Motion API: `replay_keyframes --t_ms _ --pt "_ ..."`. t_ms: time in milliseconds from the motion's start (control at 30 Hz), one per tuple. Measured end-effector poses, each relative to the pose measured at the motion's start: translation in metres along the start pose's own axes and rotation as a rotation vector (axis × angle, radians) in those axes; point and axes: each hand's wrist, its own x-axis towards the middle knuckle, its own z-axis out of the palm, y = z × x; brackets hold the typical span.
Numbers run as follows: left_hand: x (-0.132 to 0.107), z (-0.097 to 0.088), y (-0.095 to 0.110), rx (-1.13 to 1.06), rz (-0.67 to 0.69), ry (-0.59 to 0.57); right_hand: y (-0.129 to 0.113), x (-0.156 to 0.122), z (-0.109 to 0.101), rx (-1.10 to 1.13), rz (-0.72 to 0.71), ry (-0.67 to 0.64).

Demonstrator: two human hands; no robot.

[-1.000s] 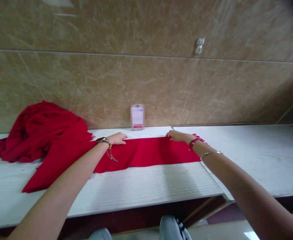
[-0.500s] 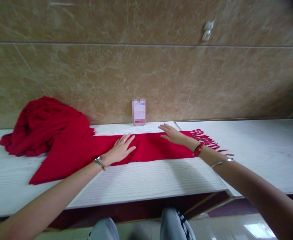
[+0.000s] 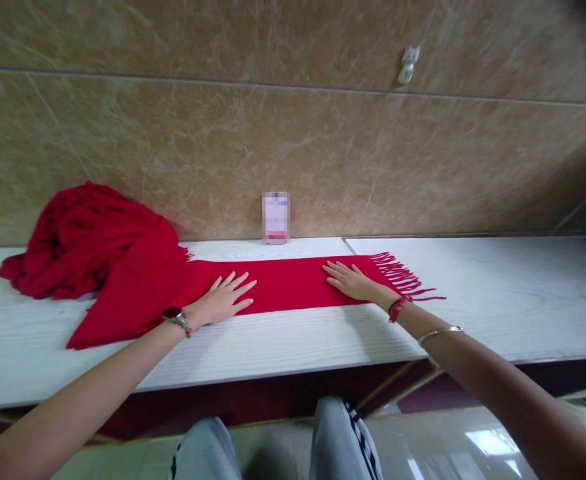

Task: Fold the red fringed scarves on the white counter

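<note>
A long red scarf (image 3: 287, 287) lies stretched flat along a white table (image 3: 293, 343), its fringed end (image 3: 403, 277) at the right. My left hand (image 3: 223, 301) rests flat on the scarf, fingers spread, holding nothing. My right hand (image 3: 350, 280) also lies flat on the scarf near the fringe, fingers apart. At the left the scarf's other part sits bunched in a red heap (image 3: 87, 243) against the wall.
A small card (image 3: 275, 217) stands against the marble wall behind the scarf. A second white table top (image 3: 513, 287) joins on the right. My knees (image 3: 273, 443) show below the table's front edge, above a glossy floor.
The scarf went from a wide band to a narrow strip. Both hands moved from its far edge onto its surface, then slid outwards, left hand leftwards, right hand towards the fringe.
</note>
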Motion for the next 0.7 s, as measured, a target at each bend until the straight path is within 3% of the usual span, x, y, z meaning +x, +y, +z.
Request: replay_keyframes --t_ms 100,167,300,367,533,600,700 --pt "0.003 -0.007 -0.001 0.052 -0.008 0.117 -0.038 0.011 -0.012 0.077 -0.035 0.051" --pt "0.001 -0.006 -0.010 0.091 -0.100 0.156 -0.073 0.023 -0.018 0.134 -0.136 0.068" --pt "-0.013 0.006 -0.036 0.084 -0.226 0.030 -0.118 0.035 -0.018 0.142 -0.275 0.028" --pt "-0.024 0.011 -0.047 0.088 -0.195 0.008 -0.117 0.031 -0.014 0.118 -0.270 0.022" --pt "-0.037 0.011 -0.054 0.097 -0.158 0.026 -0.085 0.002 -0.010 0.016 -0.210 0.014" --pt "-0.033 0.007 -0.044 0.085 -0.155 0.045 -0.081 -0.002 -0.012 -0.025 -0.226 -0.006" --pt "-0.018 -0.003 -0.013 0.064 -0.136 0.106 -0.095 0.014 -0.017 -0.013 -0.220 0.009"
